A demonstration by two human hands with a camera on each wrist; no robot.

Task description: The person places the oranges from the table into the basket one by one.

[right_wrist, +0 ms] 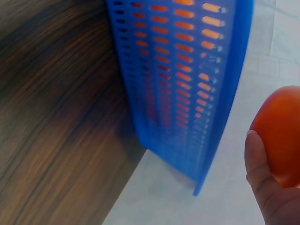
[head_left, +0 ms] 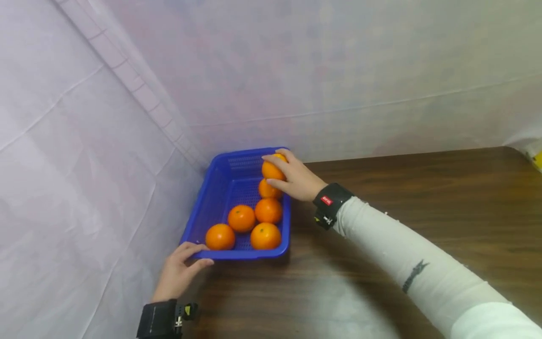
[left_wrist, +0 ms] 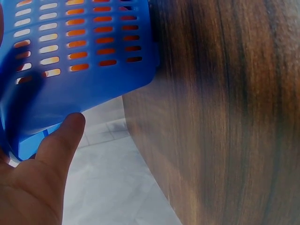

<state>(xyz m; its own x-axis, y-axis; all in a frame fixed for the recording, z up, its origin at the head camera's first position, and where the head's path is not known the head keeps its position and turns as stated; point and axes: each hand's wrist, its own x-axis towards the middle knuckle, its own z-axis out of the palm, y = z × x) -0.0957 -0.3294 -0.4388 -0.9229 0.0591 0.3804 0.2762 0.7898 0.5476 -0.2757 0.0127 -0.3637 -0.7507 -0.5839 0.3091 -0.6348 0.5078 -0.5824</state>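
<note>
A blue plastic basket (head_left: 195,212) with slotted walls stands on the table, several oranges inside it, among them one orange (head_left: 265,236) at the near right corner. My right hand (head_left: 296,176) grips another orange (head_left: 272,169) over the basket's far right part, above the orange (head_left: 268,189) below it. In the right wrist view the held orange (right_wrist: 281,136) shows above the rim, the thumb against its side. My left hand (head_left: 179,268) holds the basket's near left corner, fingers over the rim; in the left wrist view its thumb (left_wrist: 63,140) lies against the outer wall.
The dark wood table (head_left: 402,212) stretches to the right of the basket. A white sheet wall (head_left: 84,188) runs close along the left, and another pale sheet (head_left: 338,94) hangs behind. Something yellow (head_left: 538,160) shows at the far right edge.
</note>
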